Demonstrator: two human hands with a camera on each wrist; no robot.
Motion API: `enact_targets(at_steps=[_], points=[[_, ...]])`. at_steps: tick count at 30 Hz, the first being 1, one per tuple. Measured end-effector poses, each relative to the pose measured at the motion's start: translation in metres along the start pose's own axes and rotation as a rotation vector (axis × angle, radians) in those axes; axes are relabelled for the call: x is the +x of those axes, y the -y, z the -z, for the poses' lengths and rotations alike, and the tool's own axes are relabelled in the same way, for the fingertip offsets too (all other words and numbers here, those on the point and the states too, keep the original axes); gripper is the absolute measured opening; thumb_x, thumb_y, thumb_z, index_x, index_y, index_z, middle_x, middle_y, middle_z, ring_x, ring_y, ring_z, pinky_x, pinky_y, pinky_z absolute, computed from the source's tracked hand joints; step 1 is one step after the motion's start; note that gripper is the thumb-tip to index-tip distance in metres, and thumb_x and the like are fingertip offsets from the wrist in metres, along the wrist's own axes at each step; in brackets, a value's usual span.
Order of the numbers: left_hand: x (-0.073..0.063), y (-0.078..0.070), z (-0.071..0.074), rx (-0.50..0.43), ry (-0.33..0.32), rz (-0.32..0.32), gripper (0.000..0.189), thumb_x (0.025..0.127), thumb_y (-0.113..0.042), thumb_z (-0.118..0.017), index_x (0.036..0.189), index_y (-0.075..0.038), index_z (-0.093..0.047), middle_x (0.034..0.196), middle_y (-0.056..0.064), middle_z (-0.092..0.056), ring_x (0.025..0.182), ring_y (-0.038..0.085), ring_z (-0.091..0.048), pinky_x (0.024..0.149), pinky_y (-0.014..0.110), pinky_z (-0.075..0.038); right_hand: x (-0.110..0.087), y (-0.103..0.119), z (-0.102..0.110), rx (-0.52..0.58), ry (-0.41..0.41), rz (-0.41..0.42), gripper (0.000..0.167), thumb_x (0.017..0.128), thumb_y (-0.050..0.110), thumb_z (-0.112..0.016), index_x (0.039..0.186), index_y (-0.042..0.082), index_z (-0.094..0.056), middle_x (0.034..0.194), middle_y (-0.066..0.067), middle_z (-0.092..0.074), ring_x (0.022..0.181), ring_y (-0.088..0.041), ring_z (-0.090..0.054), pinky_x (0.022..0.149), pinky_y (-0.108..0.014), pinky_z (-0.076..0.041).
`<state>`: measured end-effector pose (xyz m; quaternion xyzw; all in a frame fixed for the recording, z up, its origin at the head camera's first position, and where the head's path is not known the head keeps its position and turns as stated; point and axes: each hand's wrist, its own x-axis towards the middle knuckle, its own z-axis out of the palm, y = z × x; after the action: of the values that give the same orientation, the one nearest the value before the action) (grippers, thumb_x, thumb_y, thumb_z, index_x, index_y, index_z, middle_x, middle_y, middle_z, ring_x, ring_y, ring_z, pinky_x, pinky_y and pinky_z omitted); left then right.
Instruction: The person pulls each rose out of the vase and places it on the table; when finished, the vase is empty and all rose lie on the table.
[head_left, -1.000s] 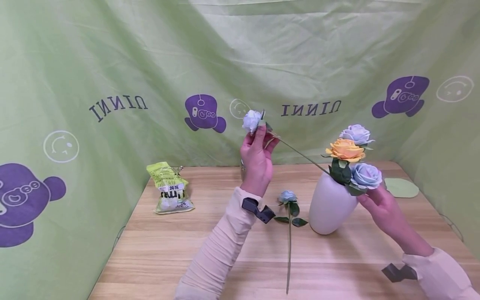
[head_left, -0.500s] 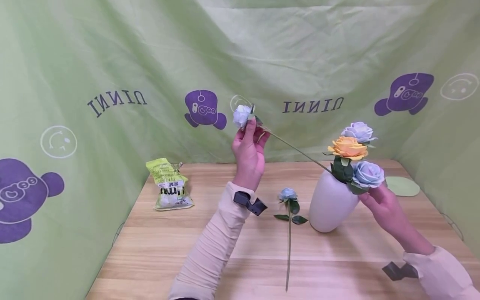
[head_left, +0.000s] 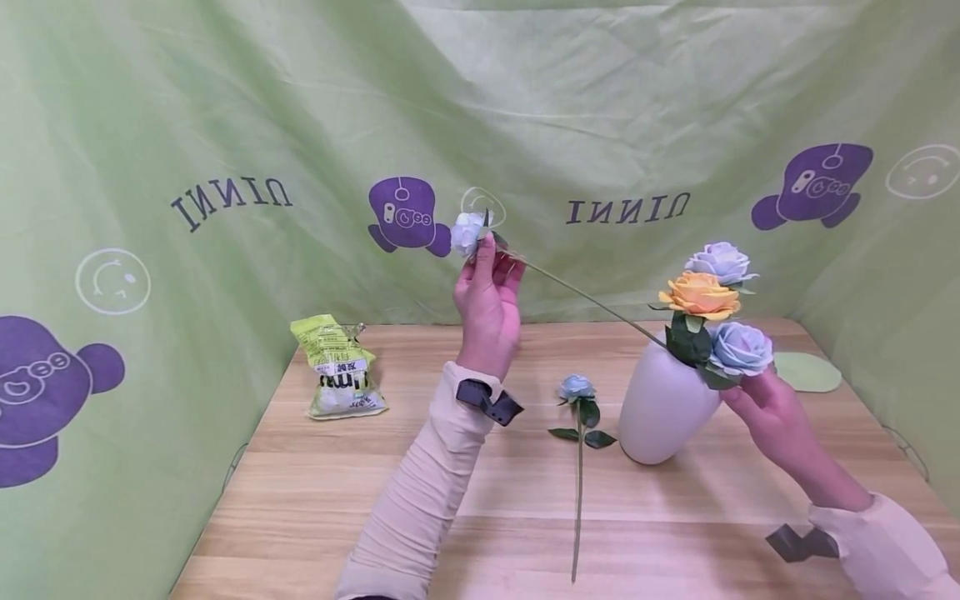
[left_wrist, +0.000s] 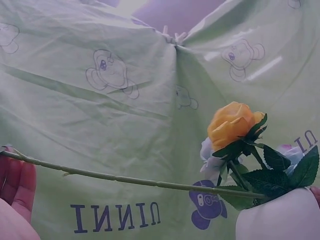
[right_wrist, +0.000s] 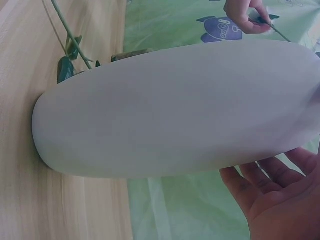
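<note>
In the head view my left hand [head_left: 487, 304] is raised near the back curtain, pinching an artificial light-blue rose [head_left: 468, 234] just below its bloom. Its long stem slopes down right into the mouth of a white vase [head_left: 663, 408]. My right hand [head_left: 772, 421] holds the vase by its upper right side; the vase leans right on the table. The right wrist view shows fingers [right_wrist: 242, 182] against the vase wall. An orange rose [head_left: 701, 296], a pale lilac-blue rose [head_left: 720, 262] and a blue-lilac rose [head_left: 740, 348] stand in the vase with dark green leaves.
Another blue rose [head_left: 577, 387] lies on the wooden table [head_left: 300, 517] left of the vase, its stem toward me. A green-and-white plastic packet [head_left: 341, 371] sits at the back left. A flat pale-green oval [head_left: 808, 372] lies behind my right hand. A green curtain [head_left: 300, 100] surrounds the table.
My left hand has moved a little left with the rose, its stem end staying at the vase mouth. The right hand and the vase have barely moved.
</note>
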<state>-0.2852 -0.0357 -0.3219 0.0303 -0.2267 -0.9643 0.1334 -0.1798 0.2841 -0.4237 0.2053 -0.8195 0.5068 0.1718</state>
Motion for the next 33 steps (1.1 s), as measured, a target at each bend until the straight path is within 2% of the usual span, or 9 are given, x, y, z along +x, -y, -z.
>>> enact_targets(at_steps=[5,15,18,25,33], points=[[0.001,-0.004,0.002,-0.001,-0.021,0.003,0.015,0.091,-0.020,-0.074,0.100,-0.010,-0.067,0.088,0.003,-0.067,0.076,0.014,-0.064,0.079,0.027,-0.062,-0.001,-0.001,0.000,0.001,0.000,0.003,0.065,0.096,-0.010,-0.052,0.156,0.007,-0.031,0.148,0.030,-0.039,0.126,0.020,-0.042,0.090,0.002,-0.044],[0.006,-0.006,0.007,0.018,-0.059,0.024,0.012,0.091,-0.018,-0.074,0.092,-0.010,-0.066,0.081,0.001,-0.064,0.070,0.013,-0.060,0.070,0.023,-0.059,-0.002,0.001,-0.001,0.000,0.007,0.000,0.066,0.097,-0.009,-0.051,0.157,0.007,-0.029,0.149,0.029,-0.038,0.126,0.019,-0.042,0.091,0.001,-0.044],[0.006,-0.005,0.010,0.059,-0.062,0.037,0.011,0.090,-0.017,-0.075,0.093,-0.010,-0.066,0.081,0.001,-0.065,0.068,0.013,-0.060,0.068,0.022,-0.059,-0.002,0.003,-0.001,-0.008,0.013,-0.004,0.066,0.097,-0.008,-0.051,0.157,0.006,-0.028,0.150,0.029,-0.038,0.126,0.020,-0.041,0.091,0.002,-0.044],[0.005,0.002,0.022,0.232,-0.023,0.090,0.007,0.090,-0.011,-0.075,0.091,-0.009,-0.068,0.078,0.000,-0.067,0.064,0.011,-0.061,0.062,0.021,-0.058,-0.001,0.005,-0.001,-0.012,0.021,-0.012,0.065,0.099,-0.006,-0.050,0.158,0.007,-0.027,0.151,0.028,-0.037,0.126,0.020,-0.041,0.090,0.002,-0.044],[0.003,0.011,0.028,0.319,-0.024,0.091,0.006,0.087,-0.007,-0.077,0.090,-0.007,-0.071,0.076,0.002,-0.069,0.060,0.010,-0.061,0.056,0.020,-0.057,-0.001,0.004,-0.002,0.014,0.001,0.005,0.064,0.098,-0.008,-0.051,0.157,0.006,-0.029,0.149,0.028,-0.038,0.126,0.018,-0.043,0.091,0.001,-0.045]])
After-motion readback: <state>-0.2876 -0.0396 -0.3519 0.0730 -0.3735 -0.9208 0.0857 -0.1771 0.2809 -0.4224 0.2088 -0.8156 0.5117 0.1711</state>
